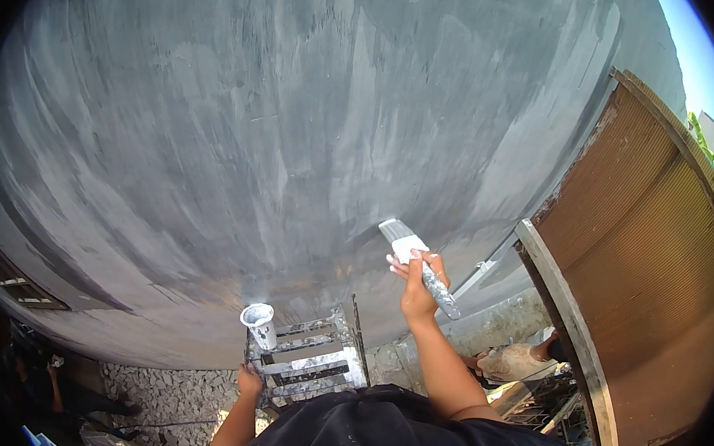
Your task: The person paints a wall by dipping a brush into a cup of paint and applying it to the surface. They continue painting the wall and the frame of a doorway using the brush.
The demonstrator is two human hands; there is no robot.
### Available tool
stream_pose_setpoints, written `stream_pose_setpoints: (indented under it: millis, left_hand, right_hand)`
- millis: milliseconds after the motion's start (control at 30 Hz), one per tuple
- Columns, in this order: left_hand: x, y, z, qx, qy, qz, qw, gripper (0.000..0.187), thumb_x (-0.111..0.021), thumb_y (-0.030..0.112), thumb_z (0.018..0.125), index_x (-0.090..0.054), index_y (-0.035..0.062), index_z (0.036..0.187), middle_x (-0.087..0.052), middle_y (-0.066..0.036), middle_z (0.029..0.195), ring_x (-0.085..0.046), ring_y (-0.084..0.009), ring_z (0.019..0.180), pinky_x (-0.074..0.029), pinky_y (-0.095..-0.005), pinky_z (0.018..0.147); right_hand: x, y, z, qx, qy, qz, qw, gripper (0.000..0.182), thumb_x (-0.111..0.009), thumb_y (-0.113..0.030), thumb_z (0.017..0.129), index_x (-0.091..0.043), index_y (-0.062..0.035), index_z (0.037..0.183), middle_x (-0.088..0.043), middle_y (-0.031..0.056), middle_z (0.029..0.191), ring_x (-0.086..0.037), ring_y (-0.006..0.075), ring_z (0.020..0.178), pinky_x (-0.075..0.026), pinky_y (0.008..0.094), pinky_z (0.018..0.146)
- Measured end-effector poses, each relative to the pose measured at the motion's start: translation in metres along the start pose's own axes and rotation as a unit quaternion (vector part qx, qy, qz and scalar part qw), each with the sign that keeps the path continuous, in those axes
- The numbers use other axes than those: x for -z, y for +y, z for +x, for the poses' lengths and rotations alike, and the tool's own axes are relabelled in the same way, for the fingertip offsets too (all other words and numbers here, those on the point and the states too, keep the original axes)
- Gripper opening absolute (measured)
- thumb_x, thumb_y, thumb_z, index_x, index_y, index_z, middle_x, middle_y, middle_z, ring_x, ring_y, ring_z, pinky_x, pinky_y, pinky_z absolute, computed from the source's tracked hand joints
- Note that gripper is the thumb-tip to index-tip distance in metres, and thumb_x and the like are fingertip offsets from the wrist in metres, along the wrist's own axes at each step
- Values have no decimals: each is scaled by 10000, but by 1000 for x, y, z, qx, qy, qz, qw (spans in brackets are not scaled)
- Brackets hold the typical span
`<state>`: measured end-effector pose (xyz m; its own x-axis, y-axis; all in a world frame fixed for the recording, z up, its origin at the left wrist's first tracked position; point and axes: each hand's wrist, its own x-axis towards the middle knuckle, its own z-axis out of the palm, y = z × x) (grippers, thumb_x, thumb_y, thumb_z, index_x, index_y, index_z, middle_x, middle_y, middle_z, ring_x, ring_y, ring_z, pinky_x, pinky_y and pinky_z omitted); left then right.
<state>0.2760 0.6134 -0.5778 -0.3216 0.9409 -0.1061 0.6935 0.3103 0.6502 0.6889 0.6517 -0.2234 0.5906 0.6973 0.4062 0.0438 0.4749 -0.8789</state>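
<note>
Gripping a paintbrush (407, 243), the right hand (425, 277) is closed right of centre. Lower centre, the left hand (250, 381) meets the stepladder's (318, 361) edge, fingers partly hidden; its grip I cannot tell.

One paintbrush (408, 243) is right of centre; one white cup (263, 333) and one slatted stand (325, 360) are lower centre; one corrugated panel (649, 238), right; one other person (56, 390), lower left.

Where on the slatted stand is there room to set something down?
On the stand, slats between the white cup and right rail look free but gapped. The left edge is crowded: cup and left hand.
</note>
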Motion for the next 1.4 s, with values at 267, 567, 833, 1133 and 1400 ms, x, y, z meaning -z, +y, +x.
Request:
stream_pose_setpoints:
  millis: [267, 567, 833, 1133, 1400]
  left_hand:
    - [12, 18, -6, 29, -27, -1, 999, 406, -454, 293, 1047, -516, -83, 1188, -648, -342, 1012, -630, -502, 973, -486, -513, 815]
    - [6, 8, -3, 39, -27, 16, 999, 421, -457, 298, 1047, -513, -77, 1229, -659, -332, 1012, -639, -491, 974, -497, -498, 821]
    - [4, 6, -2, 36, -34, -12, 999, 413, -456, 293, 1042, -523, -80, 1208, -652, -346, 1010, -636, -497, 967, -492, -519, 818]
    - [5, 9, -4, 36, -17, 28, 999, 410, -443, 299, 1042, -520, -74, 1193, -646, -350, 991, -621, -521, 970, -479, -555, 808]
    - [18, 30, -11, 51, -23, 16, 998, 367, -450, 292, 1039, -526, -53, 1139, -644, -359, 957, -621, -533, 952, -486, -559, 812]
  right_hand:
    - [-57, -171, 119, 246, 17, 123, 961, 196, -521, -152, 1035, -484, 40, 1056, -649, 220, 1025, -735, 332, 915, -636, 372, 758]
    - [-28, 23, -18, 47, -56, -32, 997, 156, -531, -98, 1026, -534, 57, 1047, -673, 236, 1052, -721, 313, 975, -626, 387, 809]
    - [-45, -14, 3, -22, -38, 54, 998, 153, -506, -115, 1041, -509, 37, 1057, -649, 209, 1065, -721, 304, 985, -619, 355, 818]
    - [-104, -149, 79, 278, -40, 114, 953, 117, -507, -91, 1024, -472, 17, 1050, -647, 229, 1066, -725, 343, 957, -642, 388, 784]
    - [-35, 73, -86, -21, -106, -86, 990, 122, -535, -69, 1016, -545, 53, 1010, -689, 203, 1023, -727, 279, 971, -623, 335, 792]
